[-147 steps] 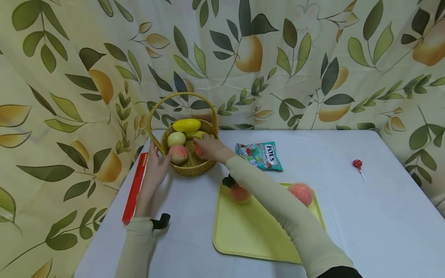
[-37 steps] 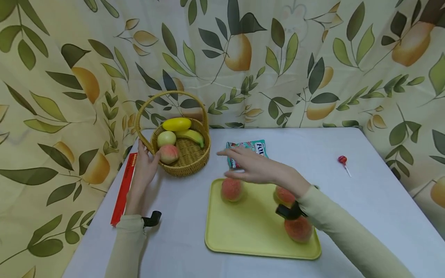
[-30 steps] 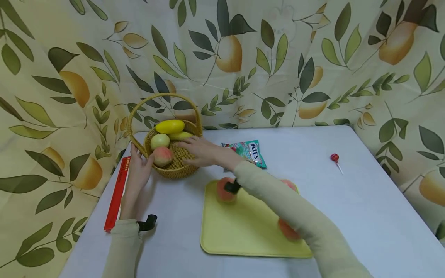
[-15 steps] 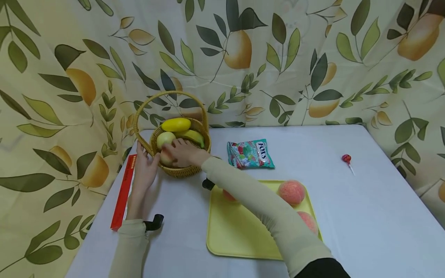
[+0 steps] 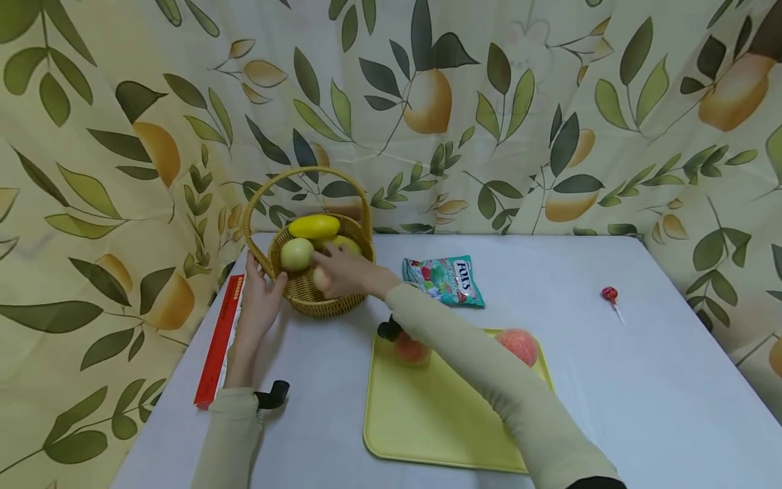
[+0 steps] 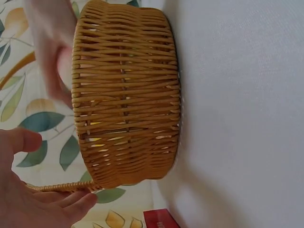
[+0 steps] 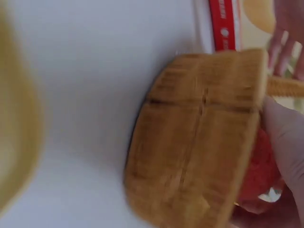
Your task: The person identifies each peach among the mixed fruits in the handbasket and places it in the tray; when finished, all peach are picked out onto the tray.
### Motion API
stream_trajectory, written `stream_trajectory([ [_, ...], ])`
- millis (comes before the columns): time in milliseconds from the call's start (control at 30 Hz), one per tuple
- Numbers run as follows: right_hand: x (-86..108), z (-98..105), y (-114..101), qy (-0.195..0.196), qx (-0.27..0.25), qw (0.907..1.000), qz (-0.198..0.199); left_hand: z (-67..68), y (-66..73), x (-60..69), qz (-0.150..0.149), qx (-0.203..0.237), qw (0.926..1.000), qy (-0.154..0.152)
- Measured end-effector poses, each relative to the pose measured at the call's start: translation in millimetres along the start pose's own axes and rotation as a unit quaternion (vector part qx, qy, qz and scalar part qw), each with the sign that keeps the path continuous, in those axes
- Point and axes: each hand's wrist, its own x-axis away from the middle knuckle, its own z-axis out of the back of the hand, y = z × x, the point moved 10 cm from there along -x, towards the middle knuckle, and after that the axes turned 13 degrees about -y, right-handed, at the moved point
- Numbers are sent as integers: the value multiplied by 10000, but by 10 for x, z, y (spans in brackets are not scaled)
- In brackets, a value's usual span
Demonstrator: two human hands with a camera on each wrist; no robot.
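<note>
The wicker basket [image 5: 326, 310] stands at the back left of the table. My left hand [image 5: 259, 302] is at its left side; in the left wrist view its fingers lie against the handle base [image 6: 61, 186], thumb apart. Inside the basket my right hand [image 5: 351, 273] grips a peach [image 7: 259, 166], mostly covered by the fingers in the head view. A pale green round fruit [image 5: 297, 254] sits to the left in the basket. Behind lie a smooth yellow oblong fruit [image 5: 314, 227] and a banana [image 5: 347, 244], partly hidden by the right hand.
A yellow tray [image 5: 421, 421] bears a peach [image 5: 411, 349] at its back left and another peach [image 5: 518, 346] at its back right. Behind it lies a FOX'S candy bag [image 5: 444, 280]. A lollipop [image 5: 611, 296] is at the right, a long red box [image 5: 221, 343] at the left edge.
My right hand has carried peaches from basket to tray, returned, and gripped the peach at the basket's left front, shifting it right. My left hand has stayed at the basket.
</note>
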Motion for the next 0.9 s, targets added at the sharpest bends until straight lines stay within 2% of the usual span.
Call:
stream_trajectory([
  [133,416,167,246,511,-339,9981,19,-29,-2,11,9,-152,9999,81],
  [267,848,435,350,995,-434,9940,114,-24,41,-19,18,-283,9994,201],
  [400,1256,546,227,1031,-295,9933,430,-41,5,5,214,-334,9989,231],
  [500,1578,544,63,1041,-266,9897,941,-30,9,-9,214,-393,9988,202],
  [633,2003,348,-179,994,-553,9816,1537,-30,-10,-4,200,-449,9987,156],
  [700,2173,165,-319,812,-610,9815,1621,-34,-25,7,236,-470,9985,139],
  [800,2368,-148,-476,399,-597,9872,1423,-33,-36,17,265,-499,9983,144],
  [900,2497,-368,-500,175,-707,9919,1044,-28,2,2,148,-526,9984,152],
])
